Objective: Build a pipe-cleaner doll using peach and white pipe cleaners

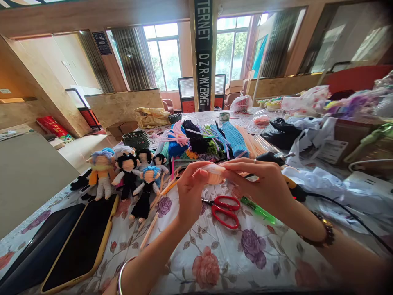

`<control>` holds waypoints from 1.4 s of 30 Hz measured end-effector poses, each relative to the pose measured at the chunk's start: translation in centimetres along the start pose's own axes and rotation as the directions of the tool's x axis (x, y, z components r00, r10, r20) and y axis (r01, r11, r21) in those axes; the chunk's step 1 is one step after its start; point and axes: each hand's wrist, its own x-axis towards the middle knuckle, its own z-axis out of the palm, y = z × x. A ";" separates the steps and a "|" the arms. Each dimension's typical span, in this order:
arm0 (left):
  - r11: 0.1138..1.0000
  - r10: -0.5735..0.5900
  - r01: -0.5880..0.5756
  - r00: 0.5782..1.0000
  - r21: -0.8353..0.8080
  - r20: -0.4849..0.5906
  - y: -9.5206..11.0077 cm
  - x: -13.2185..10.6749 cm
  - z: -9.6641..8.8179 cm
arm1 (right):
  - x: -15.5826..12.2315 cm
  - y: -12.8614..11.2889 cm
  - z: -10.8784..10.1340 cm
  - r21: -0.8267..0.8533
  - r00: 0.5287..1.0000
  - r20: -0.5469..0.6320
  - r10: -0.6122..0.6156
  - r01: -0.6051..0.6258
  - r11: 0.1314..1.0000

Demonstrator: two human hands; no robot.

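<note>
In front of me, above the flowered tablecloth (227, 266), my left hand (192, 194) and my right hand (265, 186) share a small peach-coloured coiled piece (215, 177), a pipe-cleaner doll head by its look. Left fingers and thumb wrap its left side; right fingertips pinch its right edge. Part of it is hidden behind the fingers. Just below lie red-handled scissors (226, 211), blades partly covered by my left hand. A green translucent pen-like tool (259, 209) rests under my right hand. Loose peach pipe cleaners (166, 189) lie left of my left hand.
Several small dolls (125, 168) stand at the left, behind a yellow-cased phone (81, 241). Bundles of coloured pipe cleaners (235, 139) fill the back. Near my right wrist, a black-and-yellow corded tool (293, 188) lies beside white ribbon-like material (325, 186).
</note>
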 end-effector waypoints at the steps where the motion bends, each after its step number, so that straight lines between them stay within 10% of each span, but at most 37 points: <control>1: 1.000 0.012 -0.012 1.000 0.007 0.011 0.0 -0.1 0.0 | -0.1 0.0 0.1 -0.005 1.000 -0.019 -0.016 0.016 1.000; 10: 0.985 0.161 -0.162 0.987 0.059 0.030 0.1 0.0 -0.1 | -0.5 -0.8 0.5 -0.097 0.976 -0.076 -0.203 0.195 0.976; 31: 0.995 0.101 -0.101 0.994 0.011 -0.027 0.2 0.0 0.1 | -1.3 -0.3 1.4 -0.147 0.932 -0.051 -0.359 0.349 0.926; 42: 1.000 0.011 -0.011 0.999 0.015 0.040 0.4 0.0 0.0 | -0.8 -0.9 0.6 -0.064 0.990 -0.040 -0.138 0.136 0.989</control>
